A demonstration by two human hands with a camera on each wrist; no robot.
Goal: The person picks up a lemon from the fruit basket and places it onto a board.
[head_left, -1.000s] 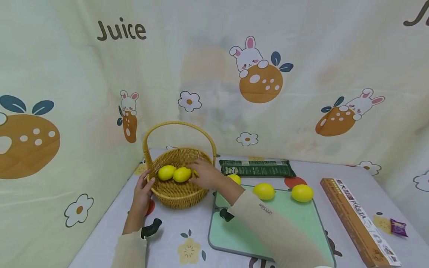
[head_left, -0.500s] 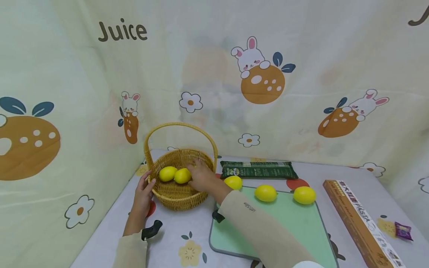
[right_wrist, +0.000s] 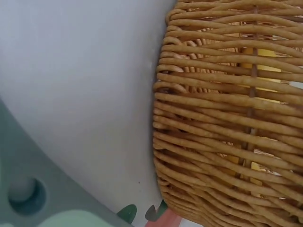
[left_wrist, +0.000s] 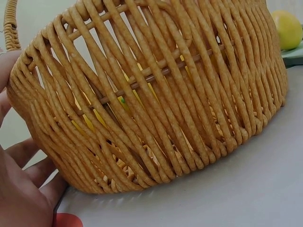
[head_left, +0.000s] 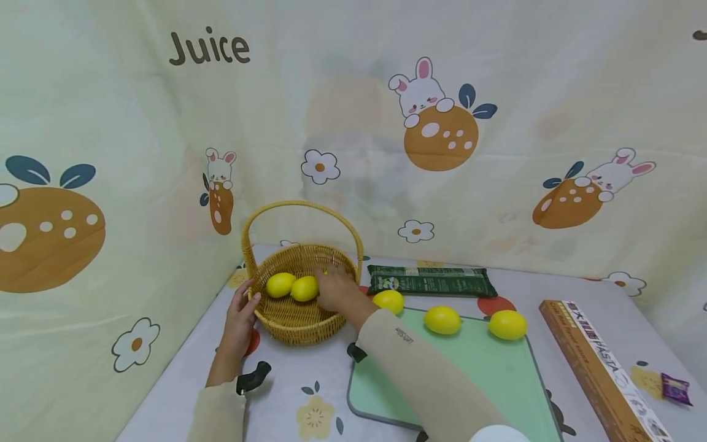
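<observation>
A wicker basket (head_left: 301, 334) with a tall arched handle stands on the table, left of middle in the head view. Two lemons, a left lemon (head_left: 280, 285) and a right lemon (head_left: 305, 288), lie inside it side by side. My left hand (head_left: 240, 316) grips the basket's left rim, thumb on top; the left wrist view shows its fingers (left_wrist: 35, 170) against the outer weave. Reaching over the right rim, my right hand (head_left: 338, 290) is inside the basket, fingers bent down around another lemon (head_left: 325, 271), mostly hidden beneath them. The right wrist view shows only the basket's outside.
Right of the basket lies a green cutting board (head_left: 480, 374). Three lemons rest along its far edge, one a middle lemon (head_left: 442, 320). Behind is a dark green packet (head_left: 431, 281); farther right lie a pasta box (head_left: 602, 368) and a small purple packet (head_left: 676, 389).
My right hand has moved slightly left and deeper into the basket, uncovering more of the nearest lemon on the board. The left hand keeps its hold on the rim.
</observation>
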